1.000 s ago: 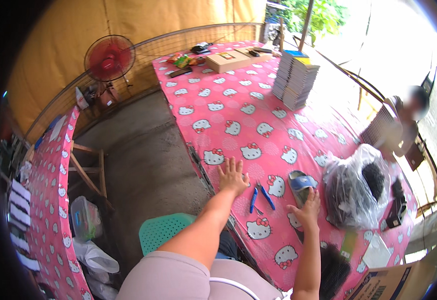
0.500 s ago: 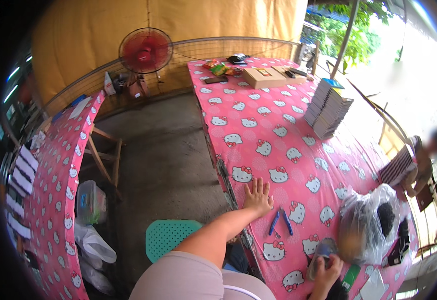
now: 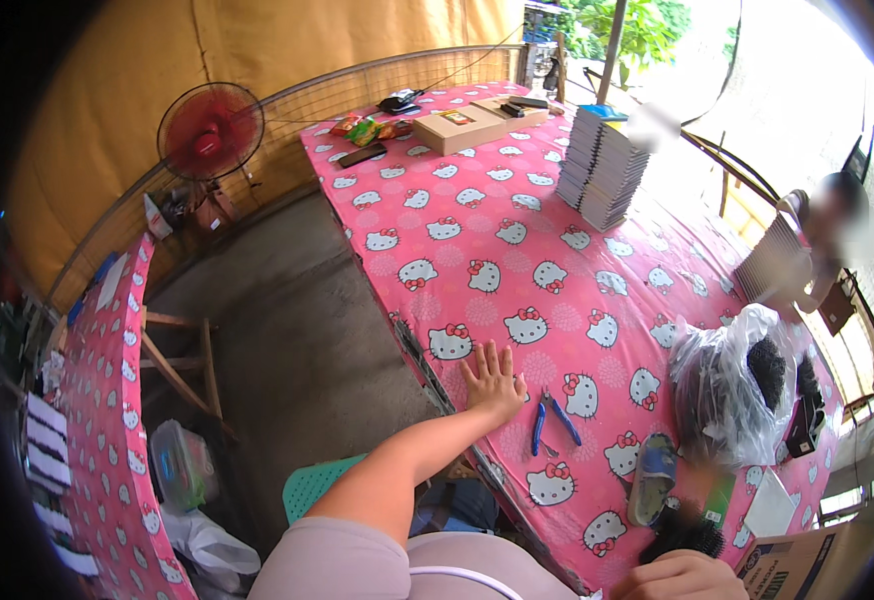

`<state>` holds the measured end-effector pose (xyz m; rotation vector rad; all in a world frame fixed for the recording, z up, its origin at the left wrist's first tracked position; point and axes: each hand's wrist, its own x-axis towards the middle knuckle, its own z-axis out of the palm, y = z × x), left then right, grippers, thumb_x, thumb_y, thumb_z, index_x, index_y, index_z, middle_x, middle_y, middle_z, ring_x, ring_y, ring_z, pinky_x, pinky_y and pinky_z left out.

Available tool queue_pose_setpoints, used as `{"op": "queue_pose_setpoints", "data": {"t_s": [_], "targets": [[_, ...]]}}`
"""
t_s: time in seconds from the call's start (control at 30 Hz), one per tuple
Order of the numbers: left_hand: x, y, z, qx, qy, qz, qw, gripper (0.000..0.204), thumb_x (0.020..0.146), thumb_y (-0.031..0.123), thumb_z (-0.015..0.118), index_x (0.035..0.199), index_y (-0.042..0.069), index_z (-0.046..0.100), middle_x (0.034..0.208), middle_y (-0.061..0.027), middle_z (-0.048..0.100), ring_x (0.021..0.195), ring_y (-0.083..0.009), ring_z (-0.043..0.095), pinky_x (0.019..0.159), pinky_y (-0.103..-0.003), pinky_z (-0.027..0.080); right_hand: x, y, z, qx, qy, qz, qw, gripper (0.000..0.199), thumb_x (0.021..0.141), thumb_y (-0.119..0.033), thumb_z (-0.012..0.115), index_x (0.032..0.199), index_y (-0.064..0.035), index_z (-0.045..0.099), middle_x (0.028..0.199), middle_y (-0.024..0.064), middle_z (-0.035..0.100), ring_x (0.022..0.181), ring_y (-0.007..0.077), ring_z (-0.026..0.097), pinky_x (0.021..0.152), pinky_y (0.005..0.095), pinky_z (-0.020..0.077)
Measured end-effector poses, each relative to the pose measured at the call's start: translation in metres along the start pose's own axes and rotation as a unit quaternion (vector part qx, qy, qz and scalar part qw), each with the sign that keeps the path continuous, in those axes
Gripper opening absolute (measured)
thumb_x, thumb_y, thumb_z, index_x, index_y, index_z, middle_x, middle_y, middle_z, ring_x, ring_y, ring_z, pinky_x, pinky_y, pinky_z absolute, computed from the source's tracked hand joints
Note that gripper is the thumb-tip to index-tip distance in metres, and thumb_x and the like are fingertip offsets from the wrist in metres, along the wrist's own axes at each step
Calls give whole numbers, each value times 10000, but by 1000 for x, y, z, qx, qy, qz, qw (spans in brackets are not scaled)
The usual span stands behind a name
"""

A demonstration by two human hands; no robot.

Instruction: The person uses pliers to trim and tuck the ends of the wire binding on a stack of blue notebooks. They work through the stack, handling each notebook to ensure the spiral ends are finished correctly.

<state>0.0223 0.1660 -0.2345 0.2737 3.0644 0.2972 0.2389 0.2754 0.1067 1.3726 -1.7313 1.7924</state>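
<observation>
My left hand [image 3: 497, 385] lies flat on the pink cat-print table cover [image 3: 487, 320], fingers spread, holding nothing. Just right of it rest blue-handled pliers [image 3: 555, 422], their handles apart. At the lower edge is my right hand [image 3: 679, 578], the back of it showing and its fingers largely hidden. A black bristly piece [image 3: 685, 535] lies right beyond that hand. Farther up is a grey and blue slipper-shaped thing [image 3: 652, 482], untouched. A clear plastic bag [image 3: 722, 400] with black bristly pieces inside stands to its right.
A cardboard box [image 3: 792, 562] stands at the lower right. Farther back are a tall stack of books [image 3: 602, 170], a flat brown box [image 3: 457, 128] and snack packets [image 3: 362, 130]. Another person [image 3: 807, 240] holds a stack at the right. A green stool [image 3: 319, 485] is at my left.
My right hand has left the slipper-shaped thing and drawn back to the lower edge. The view has swung right; my left hand stays flat on the table.
</observation>
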Motion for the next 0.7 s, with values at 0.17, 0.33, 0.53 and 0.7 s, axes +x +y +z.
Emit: {"op": "queue_pose_setpoints", "data": {"t_s": [0.17,0.33,0.53,0.7], "targets": [[1,-7,9,-8,35,18,999,687,904,422,378,1467,60,225,1529,-230,113,1413,-419,58,1055,-666,94,31,30,-2,47,-71,-9,996,566,733,152,606,1194,-158,499,734,132,580,508,187,512,411,279,390],[2,-7,13,-58,36,40,997,715,889,446,415,1463,60,234,1518,-252,124,1401,-442,82,1039,-685,90,48,43,-3,4,-80,6,997,550,715,179,582,1141,-163,521,740,134,582,520,193,524,421,280,391],[0,-17,3,-148,-2,96,984,659,872,450,455,1433,137,309,1518,-218,156,1400,-443,63,1028,-702,23,72,33,-3,-130,-60,15,990,541,711,183,573,1113,-176,522,740,129,582,535,193,537,426,279,393],[-5,-25,-6,-222,-55,207,951,607,909,446,435,1434,171,303,1506,-159,208,1405,-365,125,1029,-698,8,37,6,0,-210,-152,208,943,249,827,-137,603,1074,-102,601,1013,131,593,898,286,570,526,249,429]]}}
